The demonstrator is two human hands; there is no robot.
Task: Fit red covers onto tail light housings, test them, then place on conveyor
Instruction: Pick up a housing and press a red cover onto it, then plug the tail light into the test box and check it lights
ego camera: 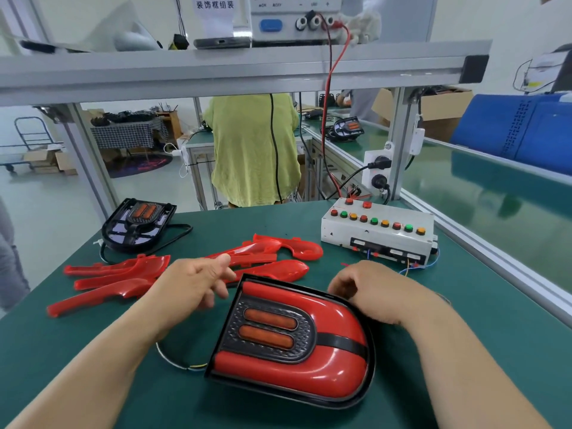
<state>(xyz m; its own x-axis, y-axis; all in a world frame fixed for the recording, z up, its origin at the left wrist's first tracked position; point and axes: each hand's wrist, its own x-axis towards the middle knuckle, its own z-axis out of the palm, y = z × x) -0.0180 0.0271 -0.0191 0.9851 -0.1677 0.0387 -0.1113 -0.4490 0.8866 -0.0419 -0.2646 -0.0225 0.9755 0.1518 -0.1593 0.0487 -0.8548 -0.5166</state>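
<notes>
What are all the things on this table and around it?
Covered tail light: 1, red and black, front centre of table.
Bare housing: 1, black, back left of table.
Loose red covers: several, red, piled mid-table.
Button box: 1, white, back right of table.
Table: 1, green, underneath.
Conveyor: 1, green, right side.
Power supply: 1, white, top shelf.
Other person: 1, yellow-green shirt, behind bench.
Left hand: 1, open, over the covers.
Right hand: 1, fingers curled at covered light's far rim.

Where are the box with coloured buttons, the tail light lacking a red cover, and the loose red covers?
button box (376, 233): head view, white face below the buttons.
bare housing (137, 226): head view, black centre rib.
loose red covers (123, 277): head view, middle cover, left heap.
</notes>
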